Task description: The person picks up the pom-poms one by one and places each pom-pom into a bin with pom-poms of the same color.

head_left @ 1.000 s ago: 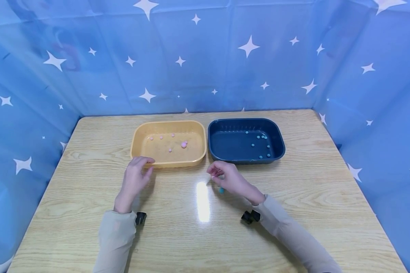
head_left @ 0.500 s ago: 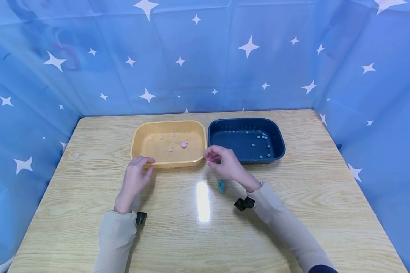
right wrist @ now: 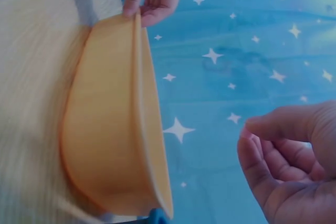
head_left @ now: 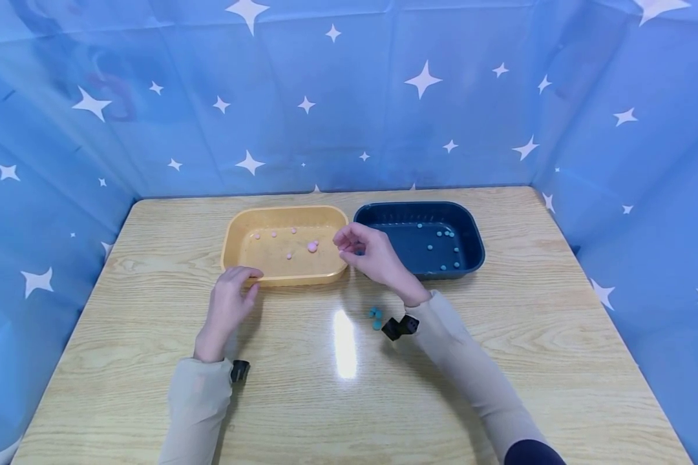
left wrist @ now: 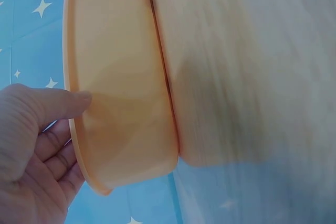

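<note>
My left hand [head_left: 231, 297] holds the near left rim of a yellow plastic basin [head_left: 285, 279]. In the left wrist view its thumb lies on the outer wall, with the fingers on the inner side. Several small pink balls [head_left: 273, 234] and a larger pink ball [head_left: 311, 247] lie on the basin floor. My right hand [head_left: 372, 254] is over the basin's right end, beside the dark blue basin [head_left: 436, 274]. Between its thumb and index fingertip it pinches a small pink ball [right wrist: 247, 132], mostly covered by the fingers.
Several small teal balls [head_left: 430, 247] lie in the dark blue basin. A little cluster of teal balls [head_left: 377, 325] sits on the wooden table [head_left: 302, 407] below the right hand. A blue star-patterned curtain [head_left: 326, 129] stands behind and at both sides.
My right hand has moved up and left from the table by the teal balls to over the yellow basin's right end, uncovering the teal cluster. The left hand has stayed put.
</note>
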{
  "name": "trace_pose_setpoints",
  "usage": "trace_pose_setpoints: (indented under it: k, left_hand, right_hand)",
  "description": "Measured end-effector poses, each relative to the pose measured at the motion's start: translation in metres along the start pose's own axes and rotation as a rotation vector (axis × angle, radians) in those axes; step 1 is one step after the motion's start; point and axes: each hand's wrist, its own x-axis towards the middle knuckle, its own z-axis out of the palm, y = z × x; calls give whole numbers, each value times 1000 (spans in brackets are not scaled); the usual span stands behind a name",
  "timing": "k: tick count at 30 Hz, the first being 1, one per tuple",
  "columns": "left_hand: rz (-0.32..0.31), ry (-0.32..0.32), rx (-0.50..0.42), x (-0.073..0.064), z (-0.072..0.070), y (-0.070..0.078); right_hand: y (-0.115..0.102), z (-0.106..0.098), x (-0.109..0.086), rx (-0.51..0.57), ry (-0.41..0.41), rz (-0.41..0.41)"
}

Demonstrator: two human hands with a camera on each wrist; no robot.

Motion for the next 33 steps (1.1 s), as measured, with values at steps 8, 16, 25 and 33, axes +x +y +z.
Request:
trace_pose_setpoints:
  k: [8, 16, 25, 33]
  left_hand:
    - [-1, -4, -1, 1, -1, 0]
    - [-5, -9, -1, 1, 0, -1]
    - [1, -8, -2, 0, 0, -2]
    - [8, -7, -10, 1, 0, -2]
  right_hand:
    - [-8, 4, 18, 16, 12, 25]
    - [-13, 8, 30, 41, 13, 45]
    - [-17, 13, 39, 61, 22, 55]
    - [-19, 19, 49, 92, 31, 71]
